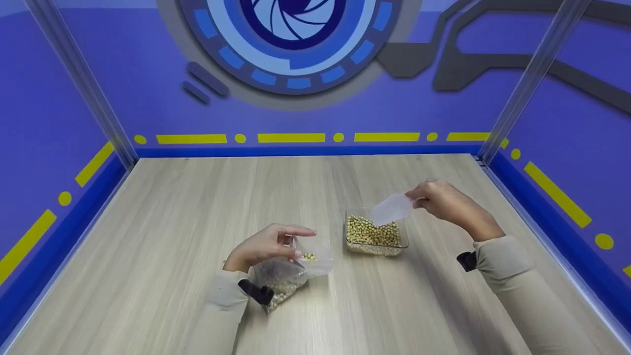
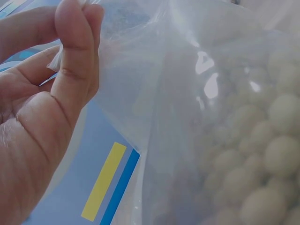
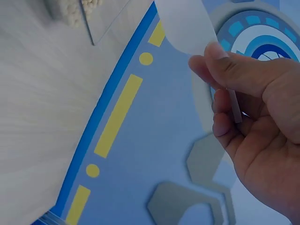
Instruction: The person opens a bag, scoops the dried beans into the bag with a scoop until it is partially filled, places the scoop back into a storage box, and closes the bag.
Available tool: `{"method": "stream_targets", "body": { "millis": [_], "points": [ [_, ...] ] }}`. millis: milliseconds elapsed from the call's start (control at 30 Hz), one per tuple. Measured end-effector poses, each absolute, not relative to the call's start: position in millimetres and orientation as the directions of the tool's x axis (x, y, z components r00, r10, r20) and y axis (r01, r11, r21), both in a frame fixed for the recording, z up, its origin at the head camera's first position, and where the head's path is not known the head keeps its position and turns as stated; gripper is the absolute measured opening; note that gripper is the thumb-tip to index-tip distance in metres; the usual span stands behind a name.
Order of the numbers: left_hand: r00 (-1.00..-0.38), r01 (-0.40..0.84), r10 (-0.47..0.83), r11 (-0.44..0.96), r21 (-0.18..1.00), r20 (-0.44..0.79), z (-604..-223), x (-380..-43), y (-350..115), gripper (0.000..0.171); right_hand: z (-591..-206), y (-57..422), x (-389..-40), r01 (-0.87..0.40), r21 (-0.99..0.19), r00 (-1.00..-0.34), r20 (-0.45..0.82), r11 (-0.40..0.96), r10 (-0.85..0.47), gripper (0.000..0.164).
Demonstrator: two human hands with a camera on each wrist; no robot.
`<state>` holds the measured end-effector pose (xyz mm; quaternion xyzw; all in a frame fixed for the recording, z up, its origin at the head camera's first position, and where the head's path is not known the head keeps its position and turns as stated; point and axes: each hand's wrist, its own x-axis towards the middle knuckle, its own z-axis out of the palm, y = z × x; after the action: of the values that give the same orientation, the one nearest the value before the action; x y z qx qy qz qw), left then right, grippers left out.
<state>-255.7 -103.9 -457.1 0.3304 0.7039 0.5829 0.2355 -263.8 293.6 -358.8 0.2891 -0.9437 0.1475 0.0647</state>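
Note:
My left hand pinches the mouth of a clear plastic bag between thumb and fingers. Round pale beans fill the bag's lower part, and a few yellowish ones show at its opening. To the right, my right hand grips the handle of a translucent white scoop. Its bowl is tilted over a clear rectangular container that holds many yellow-green beans. In the right wrist view, the thumb and fingers close around the scoop's handle.
Both the bag and the container rest on a light wood-grain table. Blue panels with yellow markings enclose its back and sides. Metal posts rise at the two back corners.

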Motion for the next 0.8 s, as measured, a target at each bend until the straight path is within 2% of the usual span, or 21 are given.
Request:
{"method": "stream_targets", "body": {
  "millis": [500, 633, 800],
  "points": [
    [-0.661, 0.195, 0.748, 0.099, 0.976, 0.056, -457.2, -256.1, -104.5, 0.053, -365.6, 297.8, -270.8, -0.638, 0.190, -0.696, 0.272, 0.746, -0.664, 0.022],
    [-0.661, 0.202, 0.748, 0.104, 0.974, 0.057, -458.0, -256.4, -104.0, 0.052, -369.1, 294.7, -272.0, -0.617, 0.278, -0.682, 0.277, 0.736, -0.677, 0.023],
    [-0.654, 0.210, 0.754, 0.101, 0.972, 0.063, -458.3, -256.8, -104.0, 0.052, -372.0, 291.2, -273.6, -0.608, 0.332, -0.669, 0.275, 0.722, -0.690, 0.022]
  ]
}}
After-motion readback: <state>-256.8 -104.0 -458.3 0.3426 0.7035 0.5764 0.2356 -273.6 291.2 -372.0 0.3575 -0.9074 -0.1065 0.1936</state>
